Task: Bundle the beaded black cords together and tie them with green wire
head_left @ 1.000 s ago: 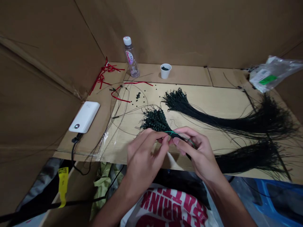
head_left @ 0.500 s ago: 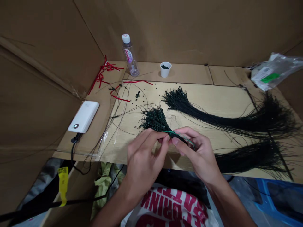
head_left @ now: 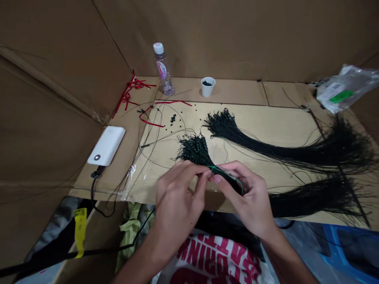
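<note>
A bundle of dark wire-like strands (head_left: 194, 150) with a thick, knobbly beaded head lies at the middle of the board's front part, its tail running into my hands. A thin green thread (head_left: 217, 169) is looped round its neck, and one end curves over the tail. My left hand (head_left: 180, 189) is closed, thumb and forefinger pinching at the thread by the neck. From the other side my right hand (head_left: 247, 193) wraps round the tail, its thumb tip close to the left fingertips. The exact grip of the fingertips is partly hidden.
Behind lies a second long bundle (head_left: 266, 148); another dark tail (head_left: 308, 197) is at right. Loose beads (head_left: 173, 118), red ribbon (head_left: 151, 123), a paper cup (head_left: 207, 87), a bottle (head_left: 164, 75), a white power bank (head_left: 106, 146) and a plastic bag (head_left: 340, 92) surround the work.
Both hands stay at the bundle's neck. The right fingers have shifted slightly closer to the left ones, and the green thread's end now bows in a wider curve over the tail.
</note>
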`<state>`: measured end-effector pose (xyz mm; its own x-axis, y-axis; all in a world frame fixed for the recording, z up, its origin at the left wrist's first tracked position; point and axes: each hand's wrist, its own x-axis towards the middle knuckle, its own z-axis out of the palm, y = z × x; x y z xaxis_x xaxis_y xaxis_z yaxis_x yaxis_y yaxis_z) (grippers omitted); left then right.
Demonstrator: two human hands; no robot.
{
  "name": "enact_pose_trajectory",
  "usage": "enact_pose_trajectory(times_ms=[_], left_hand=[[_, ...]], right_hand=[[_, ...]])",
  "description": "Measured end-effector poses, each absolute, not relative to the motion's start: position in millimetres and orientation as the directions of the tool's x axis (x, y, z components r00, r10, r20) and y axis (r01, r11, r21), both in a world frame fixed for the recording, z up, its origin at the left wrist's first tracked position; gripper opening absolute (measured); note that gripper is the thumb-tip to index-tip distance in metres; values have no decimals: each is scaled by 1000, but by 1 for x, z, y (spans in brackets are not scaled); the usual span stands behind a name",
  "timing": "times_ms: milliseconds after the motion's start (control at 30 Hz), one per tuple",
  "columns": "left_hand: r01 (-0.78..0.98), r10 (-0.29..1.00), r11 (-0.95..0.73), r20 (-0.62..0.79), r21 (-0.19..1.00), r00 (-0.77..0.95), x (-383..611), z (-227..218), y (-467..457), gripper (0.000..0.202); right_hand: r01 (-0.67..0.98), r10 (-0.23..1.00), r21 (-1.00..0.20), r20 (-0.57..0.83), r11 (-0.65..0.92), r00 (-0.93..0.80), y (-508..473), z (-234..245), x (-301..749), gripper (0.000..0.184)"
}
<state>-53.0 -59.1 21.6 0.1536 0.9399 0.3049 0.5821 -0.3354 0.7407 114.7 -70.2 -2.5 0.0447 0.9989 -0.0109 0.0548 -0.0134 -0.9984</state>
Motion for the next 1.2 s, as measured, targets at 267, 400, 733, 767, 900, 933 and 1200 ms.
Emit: enact_pose_trajectory(times_ms=[267, 400, 733, 767, 900, 933, 1200], left_hand=[[533, 955, -256, 297, 807, 9, -47, 17, -61, 7], [518, 951, -221, 300, 826, -72, -43, 14, -63, 8], [474, 939, -266, 337, 840, -70, -44, 13, -62, 14], [476, 937, -273, 343, 836, -65, -45, 14, -62, 14], [479, 933, -292, 357, 828, -49, -46, 17, -60, 14], [477, 935, -291, 353, 829, -43, -46, 17, -60, 14], [483, 949, -287, 312, 827, 29, -54, 15, -58, 11]], right_hand=[[41, 996, -999, -27, -30, 86, -68, 0, 115, 11], [38, 996, -998, -41, -44, 80, -67, 3, 115, 13], [24, 996, -999, -47, -48, 70, -68, 4, 117, 10], [23, 997, -999, -46, -48, 66, -68, 4, 117, 10], [19, 998, -999, -48, -49, 51, -68, 3, 117, 9], [17, 998, -999, -46, -47, 48, -69, 3, 117, 9], [11, 996, -997, -70, -70, 57, -67, 3, 117, 11]])
